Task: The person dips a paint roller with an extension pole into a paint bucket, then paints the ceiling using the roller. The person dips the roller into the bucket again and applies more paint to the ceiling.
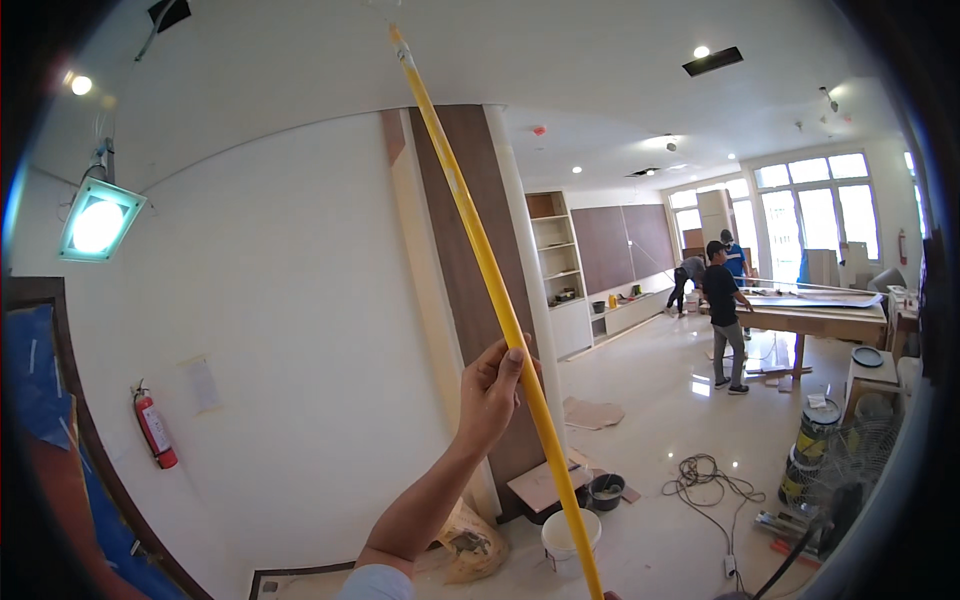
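Observation:
A long yellow pole [468, 215] slants from the lower edge up to the ceiling. My left hand [494, 385] is closed round its middle, thumb laid along the near side. At the bottom edge, a sliver of my right hand [612, 596] shows against the pole's lower part; the rest is out of view. The pole's upper tip touches or nearly touches the white ceiling [290, 60], and what is fixed to it is too faint to make out. Behind the pole stand a dark brown wall panel [455, 250] and a white wall [280, 300].
A white bucket [571, 545], a black bucket [606, 490] and a plastic bag [472, 545] stand below. Tangled cable [710, 485], a fan [850, 465] and paint cans [818, 425] lie right. A lit floodlight [100, 222] hangs left. Several people work by a far table [815, 320].

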Demonstrator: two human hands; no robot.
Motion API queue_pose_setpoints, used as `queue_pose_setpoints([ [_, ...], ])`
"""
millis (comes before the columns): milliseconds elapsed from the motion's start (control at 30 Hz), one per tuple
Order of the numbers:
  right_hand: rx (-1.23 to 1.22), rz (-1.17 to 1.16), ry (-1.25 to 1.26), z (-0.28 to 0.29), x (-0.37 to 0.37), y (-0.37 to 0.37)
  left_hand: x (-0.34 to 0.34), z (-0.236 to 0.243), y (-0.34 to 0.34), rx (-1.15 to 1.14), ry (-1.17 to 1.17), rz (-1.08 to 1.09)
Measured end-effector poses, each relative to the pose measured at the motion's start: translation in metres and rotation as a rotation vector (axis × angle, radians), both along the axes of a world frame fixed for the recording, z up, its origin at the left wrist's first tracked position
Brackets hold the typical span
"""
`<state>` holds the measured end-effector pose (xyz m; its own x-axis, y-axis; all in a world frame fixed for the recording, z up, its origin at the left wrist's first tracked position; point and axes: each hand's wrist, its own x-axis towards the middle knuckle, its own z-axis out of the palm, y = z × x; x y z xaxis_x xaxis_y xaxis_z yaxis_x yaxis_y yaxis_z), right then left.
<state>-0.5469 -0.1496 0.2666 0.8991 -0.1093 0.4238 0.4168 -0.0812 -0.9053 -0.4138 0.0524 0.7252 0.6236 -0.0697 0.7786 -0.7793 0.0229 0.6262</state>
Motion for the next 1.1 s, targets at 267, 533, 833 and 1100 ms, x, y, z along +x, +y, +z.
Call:
queue_pose_setpoints([
  [267,-0.084,-0.009,-0.185,0.081,0.002,0.02,-0.031,-0.019,0.015,0.123,-0.019,0.132],
  [533,-0.102,-0.03,-0.256,0.098,0.021,0.051,-0.034,-0.001,0.044,0.148,-0.012,0.185],
  [833,-0.13,-0.04,-0.247,0.127,0.027,0.097,-0.016,0.007,0.092,0.222,0.035,0.218],
  [1100,0.013,0.026,-0.054,0.16,0.089,0.139,0.041,0.044,0.142,0.313,0.034,0.257],
])
